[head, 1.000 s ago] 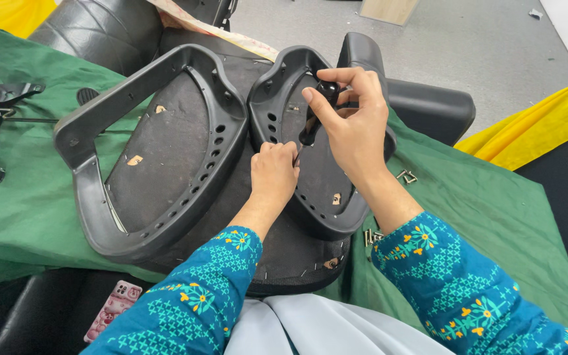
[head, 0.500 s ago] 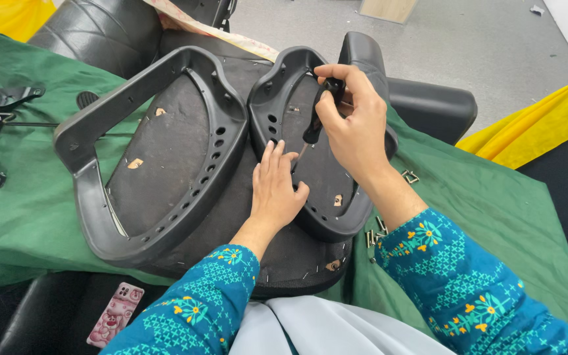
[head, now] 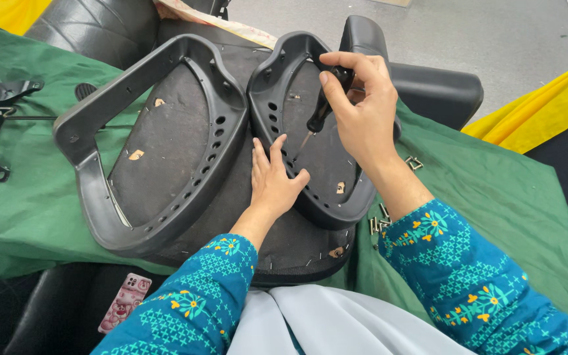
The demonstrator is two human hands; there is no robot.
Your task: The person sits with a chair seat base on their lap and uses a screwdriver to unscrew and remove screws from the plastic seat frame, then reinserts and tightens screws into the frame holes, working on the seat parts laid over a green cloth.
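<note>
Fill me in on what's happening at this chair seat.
A person is working on an upturned black chair seat lying on a green cloth. The right hand holds a black-handled screwdriver, tip down at the inner edge of the right-side plastic armrest frame. The left hand lies flat beside the tip, pressing on that frame. Loose screws lie on the cloth nearby.

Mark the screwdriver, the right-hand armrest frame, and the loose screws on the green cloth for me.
screwdriver (head: 317,119): head view, on its black handle.
right-hand armrest frame (head: 262,98): head view, on its left rim.
loose screws (head: 377,223): head view, on the cluster beside the right sleeve.
</note>
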